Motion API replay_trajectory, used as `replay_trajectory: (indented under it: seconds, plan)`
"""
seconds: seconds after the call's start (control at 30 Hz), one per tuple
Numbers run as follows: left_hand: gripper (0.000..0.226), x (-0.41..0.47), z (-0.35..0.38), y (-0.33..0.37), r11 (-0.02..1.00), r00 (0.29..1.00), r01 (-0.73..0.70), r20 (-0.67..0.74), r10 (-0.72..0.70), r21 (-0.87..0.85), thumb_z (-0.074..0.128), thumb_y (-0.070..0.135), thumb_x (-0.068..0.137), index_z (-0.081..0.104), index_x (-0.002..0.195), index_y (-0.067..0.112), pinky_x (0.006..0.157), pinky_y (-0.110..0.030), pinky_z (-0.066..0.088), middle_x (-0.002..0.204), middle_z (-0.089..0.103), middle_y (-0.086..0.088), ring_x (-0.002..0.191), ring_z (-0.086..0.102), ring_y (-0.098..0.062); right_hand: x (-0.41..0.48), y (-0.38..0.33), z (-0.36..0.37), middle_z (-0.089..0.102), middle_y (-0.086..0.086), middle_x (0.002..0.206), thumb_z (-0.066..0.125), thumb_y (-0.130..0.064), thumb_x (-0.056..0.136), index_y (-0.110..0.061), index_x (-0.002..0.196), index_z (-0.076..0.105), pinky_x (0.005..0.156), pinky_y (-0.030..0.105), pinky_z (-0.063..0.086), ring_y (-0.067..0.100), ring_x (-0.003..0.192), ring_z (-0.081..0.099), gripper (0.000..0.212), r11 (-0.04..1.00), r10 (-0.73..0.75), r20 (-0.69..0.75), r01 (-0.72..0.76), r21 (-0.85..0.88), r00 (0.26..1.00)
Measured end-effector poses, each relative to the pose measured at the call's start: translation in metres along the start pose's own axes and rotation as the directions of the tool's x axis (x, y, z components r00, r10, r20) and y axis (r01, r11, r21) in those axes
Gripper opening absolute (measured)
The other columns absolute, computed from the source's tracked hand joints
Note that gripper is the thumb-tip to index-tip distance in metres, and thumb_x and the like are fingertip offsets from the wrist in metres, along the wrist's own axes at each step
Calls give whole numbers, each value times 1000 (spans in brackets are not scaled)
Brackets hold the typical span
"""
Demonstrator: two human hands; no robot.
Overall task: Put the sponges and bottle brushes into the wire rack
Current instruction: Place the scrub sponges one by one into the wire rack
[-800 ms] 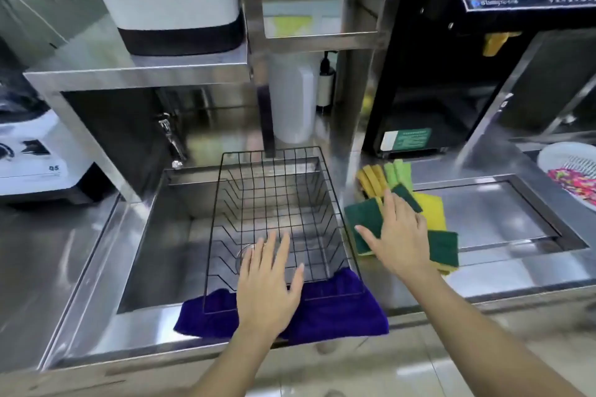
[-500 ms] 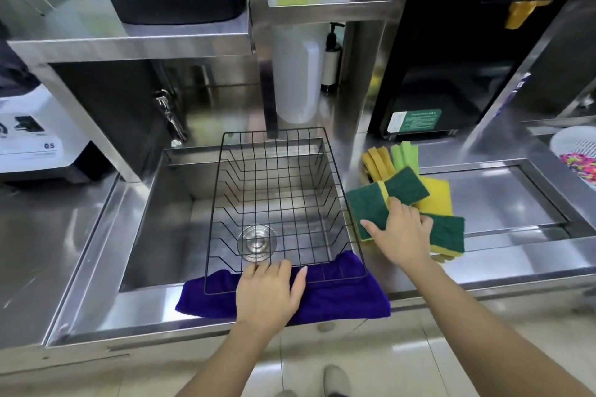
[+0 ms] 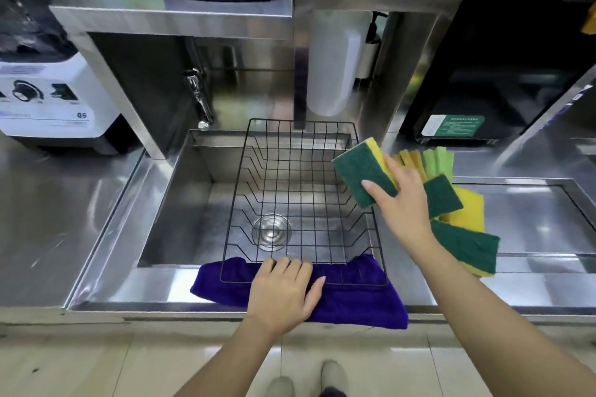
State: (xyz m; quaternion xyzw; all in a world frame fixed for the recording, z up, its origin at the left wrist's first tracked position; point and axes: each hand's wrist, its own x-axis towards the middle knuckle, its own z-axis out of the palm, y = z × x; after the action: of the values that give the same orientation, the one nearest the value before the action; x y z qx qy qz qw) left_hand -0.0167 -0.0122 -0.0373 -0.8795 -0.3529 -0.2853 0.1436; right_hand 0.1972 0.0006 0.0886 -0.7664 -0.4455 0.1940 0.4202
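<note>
A black wire rack (image 3: 300, 203) sits over the steel sink, its front edge resting on a purple cloth (image 3: 354, 300). My right hand (image 3: 403, 203) grips a green-and-yellow sponge (image 3: 362, 176) and holds it tilted above the rack's right rim. More green-and-yellow sponges (image 3: 464, 245) lie in a pile on the counter to the right, with yellow and green brush-like pieces (image 3: 425, 159) behind them. My left hand (image 3: 283, 290) lies flat on the purple cloth at the rack's front edge, fingers together.
The sink (image 3: 180, 203) has a round drain under the rack and a tap (image 3: 198, 97) at the back left. A white blender base (image 3: 48, 106) stands on the left counter. A white bottle (image 3: 332, 68) and a black machine (image 3: 483, 74) stand behind. A recessed steel tray (image 3: 532, 219) lies at right.
My right hand closed on a sponge from the pile and lifted it left, over the rack's right rim. My left hand slid back from the rack onto the purple cloth.
</note>
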Motion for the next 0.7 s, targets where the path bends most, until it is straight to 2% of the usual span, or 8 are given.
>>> replay_trajectory:
  seconds: [0.1, 0.17, 0.23, 0.3, 0.43, 0.53, 0.63, 0.7]
  plan:
    - [52, 1, 0, 0, 1000, 1000, 5, -1, -5, 10, 30, 42, 102, 67, 79, 12, 63, -34, 33, 70, 60, -2, 64, 53, -22, 3, -9, 32, 45, 1, 114, 66, -22, 84, -18, 139, 43, 90, 18, 31, 9, 104, 42, 59, 1000, -13, 209, 15, -8, 978]
    - [51, 2, -2, 1, 1000, 1000, 4, 6, -4, 18, 31, 41, 102, 66, 80, 12, 62, -34, 33, 69, 59, -2, 63, 52, -22, 1, -8, 55, 49, 0, 116, 69, -22, 81, -16, 134, 44, 87, 24, 37, 13, 104, 48, 59, 1000, 25, 343, -20, -18, 939]
    - [49, 3, -3, 1, 1000, 1000, 3, 4, -3, 12, 32, 41, 101, 64, 79, 11, 61, -34, 34, 69, 58, -2, 63, 51, -22, -2, -3, 74, 51, -2, 112, 72, -22, 79, -12, 125, 46, 79, 24, 40, 14, 101, 51, 54, 997, 74, 441, -73, -18, 895]
    - [44, 3, -3, 1, 1000, 1000, -2, 7, 2, -8, 35, 40, 100, 61, 79, 12, 61, -34, 35, 69, 56, -3, 64, 50, -23, -4, 3, 87, 54, -2, 106, 71, -22, 80, -11, 115, 50, 68, 22, 41, 14, 96, 52, 43, 995, 95, 505, -94, -28, 858]
    - [40, 2, -3, 2, 1000, 1000, 5, 8, -5, -12, 39, 39, 99, 60, 79, 11, 61, -35, 34, 70, 55, -3, 65, 49, -23, -1, 13, 101, 61, 2, 101, 68, -18, 82, -10, 111, 62, 78, 26, 42, 16, 94, 55, 30, 995, 100, 578, -98, -34, 810]
    - [40, 2, -2, 2, 1000, 1000, 11, 7, -11, -5, 39, 39, 99, 60, 79, 12, 61, -34, 35, 70, 54, -3, 65, 49, -23, 2, 16, 106, 64, 2, 98, 66, -19, 85, -8, 112, 66, 74, 23, 43, 15, 91, 57, 29, 990, 132, 629, -138, -40, 766]
    - [39, 3, -3, 3, 1000, 1000, 7, 12, -7, 9, 41, 39, 98, 61, 79, 12, 61, -34, 36, 69, 54, -3, 64, 48, -23, 0, 16, 111, 66, 8, 98, 64, -16, 86, -4, 109, 67, 72, 24, 48, 17, 88, 59, 26, 980, 168, 732, -196, -48, 660]
    - [39, 3, -4, 3, 1000, 1000, 5, 17, -6, 13, 41, 39, 97, 62, 79, 12, 60, -34, 35, 68, 54, -3, 63, 48, -22, -3, 16, 115, 68, 9, 100, 64, -18, 86, -6, 107, 68, 76, 26, 49, 17, 89, 60, 24, 985, 152, 758, -161, -63, 634]
